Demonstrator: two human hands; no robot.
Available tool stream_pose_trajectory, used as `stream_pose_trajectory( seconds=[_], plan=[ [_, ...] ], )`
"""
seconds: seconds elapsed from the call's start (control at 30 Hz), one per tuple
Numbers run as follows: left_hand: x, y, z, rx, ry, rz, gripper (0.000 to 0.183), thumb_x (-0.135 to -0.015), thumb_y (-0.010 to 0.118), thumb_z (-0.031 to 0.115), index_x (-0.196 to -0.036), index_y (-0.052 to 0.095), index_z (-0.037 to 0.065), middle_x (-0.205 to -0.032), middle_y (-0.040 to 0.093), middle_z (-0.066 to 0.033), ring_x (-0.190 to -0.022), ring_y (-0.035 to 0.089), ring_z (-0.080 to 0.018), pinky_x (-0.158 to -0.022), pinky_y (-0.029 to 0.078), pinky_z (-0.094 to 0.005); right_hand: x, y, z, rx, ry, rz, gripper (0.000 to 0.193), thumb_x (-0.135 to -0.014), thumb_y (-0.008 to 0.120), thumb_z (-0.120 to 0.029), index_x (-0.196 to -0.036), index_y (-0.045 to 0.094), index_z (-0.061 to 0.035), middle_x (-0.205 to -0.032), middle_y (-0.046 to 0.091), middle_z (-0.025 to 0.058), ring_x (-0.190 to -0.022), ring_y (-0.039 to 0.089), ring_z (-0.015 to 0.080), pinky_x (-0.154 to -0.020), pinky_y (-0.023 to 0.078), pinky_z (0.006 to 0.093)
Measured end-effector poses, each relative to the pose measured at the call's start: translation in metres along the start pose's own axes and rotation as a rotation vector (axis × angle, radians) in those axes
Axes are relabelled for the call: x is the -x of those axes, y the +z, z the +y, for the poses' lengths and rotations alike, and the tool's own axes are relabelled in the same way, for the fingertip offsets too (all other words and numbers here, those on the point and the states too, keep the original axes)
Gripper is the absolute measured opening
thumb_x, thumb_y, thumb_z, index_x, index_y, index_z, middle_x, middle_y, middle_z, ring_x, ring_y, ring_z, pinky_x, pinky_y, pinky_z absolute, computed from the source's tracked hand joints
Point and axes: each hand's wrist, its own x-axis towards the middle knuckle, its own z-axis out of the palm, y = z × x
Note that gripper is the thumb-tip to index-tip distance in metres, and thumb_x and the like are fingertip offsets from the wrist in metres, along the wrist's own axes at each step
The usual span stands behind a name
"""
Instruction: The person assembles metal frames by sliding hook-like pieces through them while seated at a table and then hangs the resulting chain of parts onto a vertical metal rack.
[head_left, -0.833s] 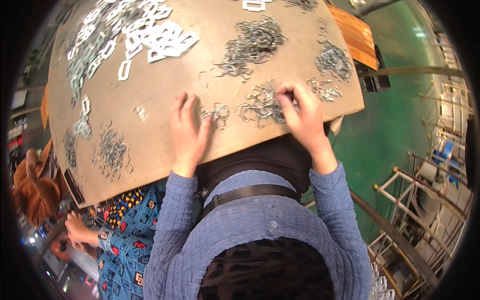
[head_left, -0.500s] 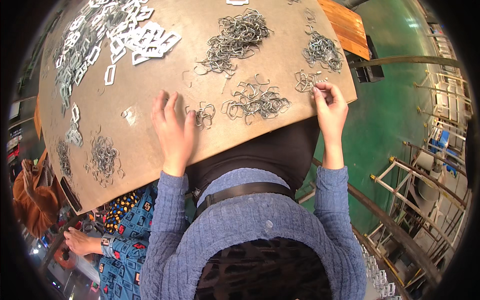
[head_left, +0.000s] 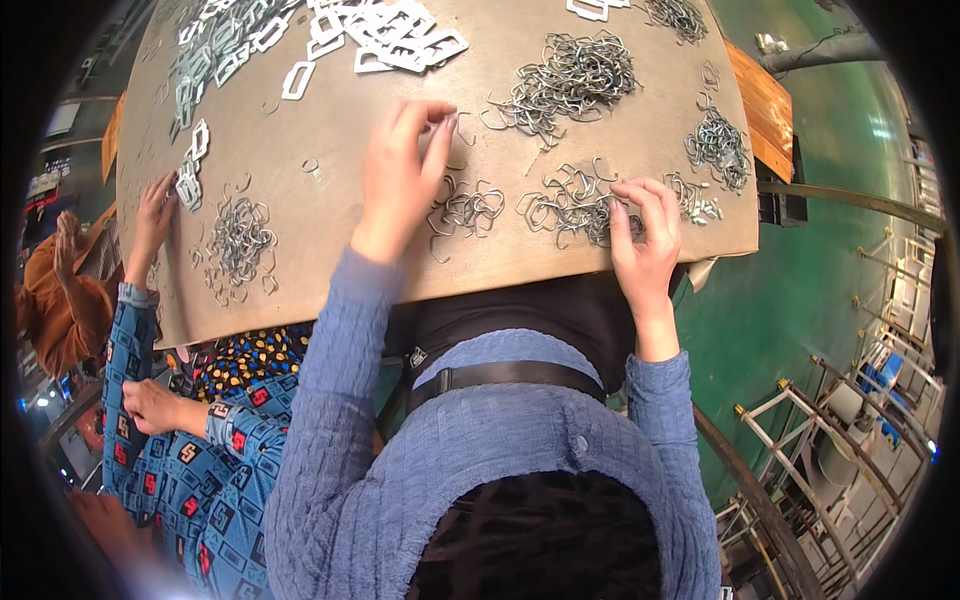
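Note:
A tan board table [head_left: 330, 260] carries heaps of bent grey wire clips. My left hand [head_left: 398, 175] is raised over a small cluster of clips [head_left: 468, 208], its thumb and fingertips pinched on one wire clip [head_left: 452, 128]. My right hand [head_left: 645, 238] rests near the table's near edge with its curled fingers pressed into a loose pile of clips [head_left: 570, 200]; whether it grips any is hidden by the fingers. A bigger heap [head_left: 565, 80] lies beyond both hands.
A co-worker in blue patterned sleeves sits at my left, one hand [head_left: 150, 210] on the table by another clip pile [head_left: 235, 240]. White flat buckles [head_left: 395, 30] lie at the far side. Metal racks [head_left: 850, 440] stand on the green floor at right.
My left hand lifted off the table and moved forward, pinching a clip. My right hand came back from the right-hand pile to the middle pile. The view shifted nearer to the table.

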Motion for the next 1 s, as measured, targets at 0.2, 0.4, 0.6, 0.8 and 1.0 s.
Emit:
stream_pose_trajectory(
  seconds=[0.2,0.4,0.6,0.8,1.0],
  plan=[
    [-0.021,0.01,-0.017,-0.145,-0.006,-0.162,0.011,-0.081,0.066,0.016,-0.089,0.065,0.009,-0.088,0.059,-0.0085,-0.085,0.058,-0.0273,-0.075,0.047,-0.0373,-0.04,0.025,-0.015,0.039,-0.146,-0.133,0.016,-0.076,0.067,-0.005,-0.092,0.067,-0.0093,-0.09,0.058,0.0094,-0.085,0.055,0.0273,-0.075,0.044,0.0373],
    [0.002,0.002,-0.018,-0.163,0.056,-0.181,0.009,-0.077,0.065,0.013,-0.084,0.062,0.008,-0.084,0.056,-0.0096,-0.083,0.057,-0.0296,-0.074,0.046,-0.0399,-0.068,0.075,-0.027,0.196,-0.266,-0.211,0.016,-0.073,0.072,-0.015,-0.089,0.067,-0.011,-0.093,0.055,0.006,-0.088,0.051,0.0245,-0.078,0.041,0.0379],
    [0.018,-0.023,-0.021,0.047,0.055,-0.406,0.011,-0.079,0.066,0.012,-0.088,0.063,0.006,-0.084,0.057,-0.0095,-0.079,0.058,-0.0258,-0.071,0.047,-0.0355,-0.07,0.098,-0.028,0.344,-0.264,-0.3,0.009,-0.078,0.06,-0.012,-0.082,0.062,-0.005,-0.097,0.055,0.0104,-0.092,0.05,0.0267,-0.08,0.041,0.04],
    [-0.015,-0.006,-0.01,0.199,-0.01,-0.319,0.013,-0.085,0.063,0.012,-0.094,0.063,0.003,-0.086,0.058,-0.0098,-0.074,0.059,-0.0209,-0.068,0.047,-0.0326,-0.043,0.075,-0.034,0.264,-0.215,-0.377,0.009,-0.077,0.062,-0.01,-0.084,0.061,-0.0036,-0.1,0.054,0.0129,-0.095,0.05,0.029,-0.082,0.038,0.0424],
    [-0.021,0.024,-0.002,0.259,0.303,-0.4,0.013,-0.082,0.065,0.012,-0.092,0.062,0.004,-0.09,0.057,-0.0101,-0.084,0.058,-0.026,-0.076,0.048,-0.0347,-0.054,0.055,-0.022,0.154,-0.128,-0.189,0.013,-0.077,0.067,-0.01,-0.09,0.064,-0.0103,-0.098,0.055,0.0075,-0.091,0.052,0.0268,-0.077,0.04,0.0395]
  ],
)
